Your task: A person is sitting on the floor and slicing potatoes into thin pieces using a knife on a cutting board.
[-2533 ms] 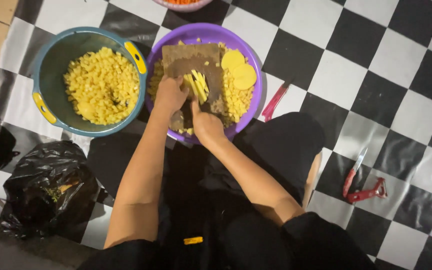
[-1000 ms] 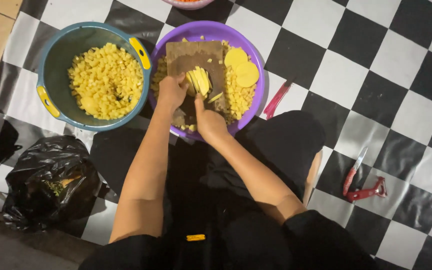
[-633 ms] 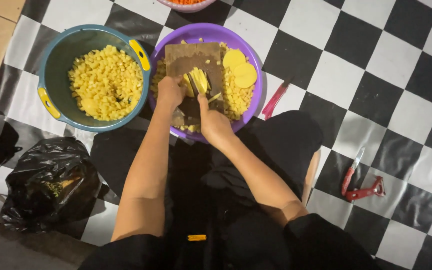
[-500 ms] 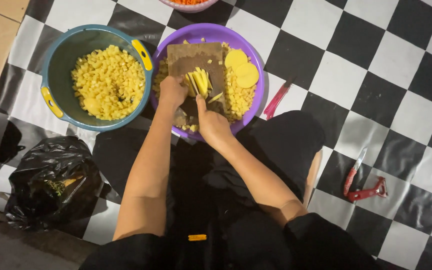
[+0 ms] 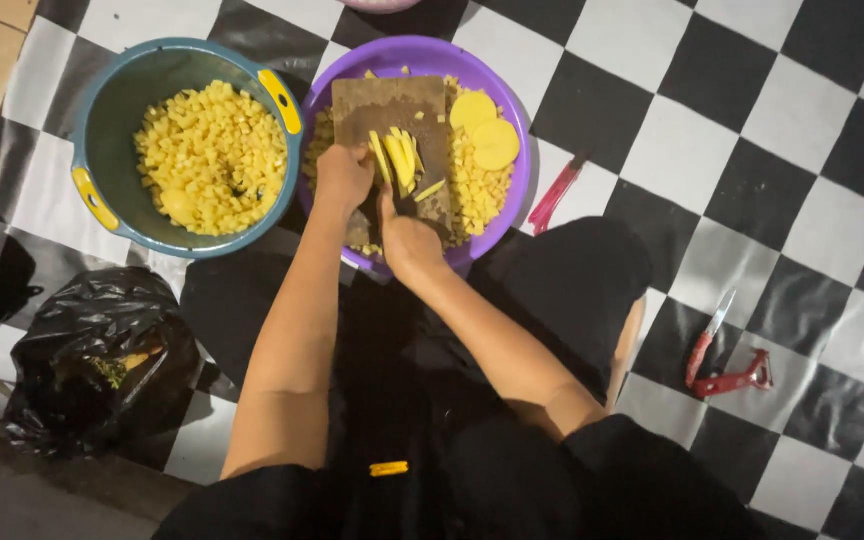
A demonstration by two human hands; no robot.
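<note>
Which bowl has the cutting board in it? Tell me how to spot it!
Look at the black-and-white checkered floor: two round bowls sit side by side at the top. Pick the purple bowl on the right, with a brown cutting board lying across it. Its neighbour, the blue bowl, has yellow handles and only yellow cubes inside.

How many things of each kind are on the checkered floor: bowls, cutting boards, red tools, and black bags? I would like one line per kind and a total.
Bowls: 2, a teal bowl and a purple bowl
Cutting boards: 1, a brown board
Red tools: 3, a red handle, a red peeler, a red clip-shaped tool
Black bags: 1, a black bag
Total: 7
</note>
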